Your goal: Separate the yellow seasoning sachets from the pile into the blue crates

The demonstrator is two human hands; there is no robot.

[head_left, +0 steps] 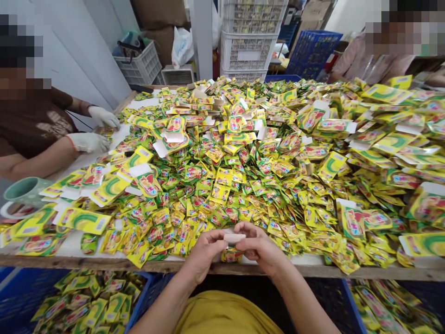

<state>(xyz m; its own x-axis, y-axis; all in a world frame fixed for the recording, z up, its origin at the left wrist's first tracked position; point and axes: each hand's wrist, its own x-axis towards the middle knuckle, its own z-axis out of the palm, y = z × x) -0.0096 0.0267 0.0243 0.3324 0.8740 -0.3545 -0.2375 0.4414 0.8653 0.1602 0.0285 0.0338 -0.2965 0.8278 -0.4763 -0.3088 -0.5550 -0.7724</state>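
Observation:
My left hand and my right hand meet at the near edge of the table. Between their pinched fingers they hold a small carton, its pale flap on top and its yellow-red printed body below. Just beyond my hands lies a large heap of small yellow-green sachets, mixed with flat yellow-green cartons scattered over it.
A person with white gloves works at the table's left side beside a green mug. Another person sits at the far right. Blue crates with sachets stand below the table. White crates are stacked behind.

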